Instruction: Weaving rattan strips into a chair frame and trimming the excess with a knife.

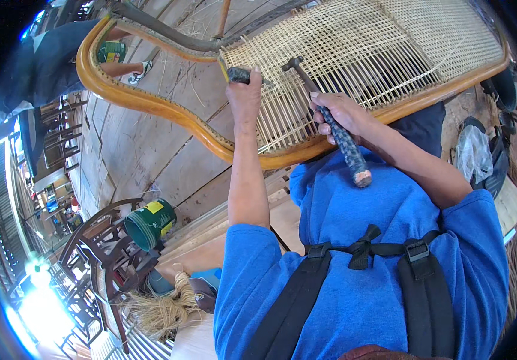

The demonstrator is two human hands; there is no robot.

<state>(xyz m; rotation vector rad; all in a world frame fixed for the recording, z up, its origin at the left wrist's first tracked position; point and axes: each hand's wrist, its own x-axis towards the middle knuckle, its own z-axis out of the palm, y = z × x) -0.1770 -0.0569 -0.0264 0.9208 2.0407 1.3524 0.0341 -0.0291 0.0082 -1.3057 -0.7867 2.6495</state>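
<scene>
A curved wooden chair frame (177,114) lies across my lap, with pale woven cane (306,45) stretched inside it. My right hand (345,114) is closed round a hammer (349,153) by its dark wrapped handle, with the metal head over the cane strands. My left hand (246,99) grips a short dark-handled tool (239,75) at the left end of the panel; its tip is hard to make out. Near my right hand the strands run mostly one way with dark gaps between them, while the weave is close farther off to the right.
At lower left stand a green bucket (150,225) and dark wooden chairs (99,264). A bundle of loose cane strands (168,306) lies below them. Another person (48,66) is at upper left, near a second green bucket (112,52). A clear plastic bag (473,153) sits at right.
</scene>
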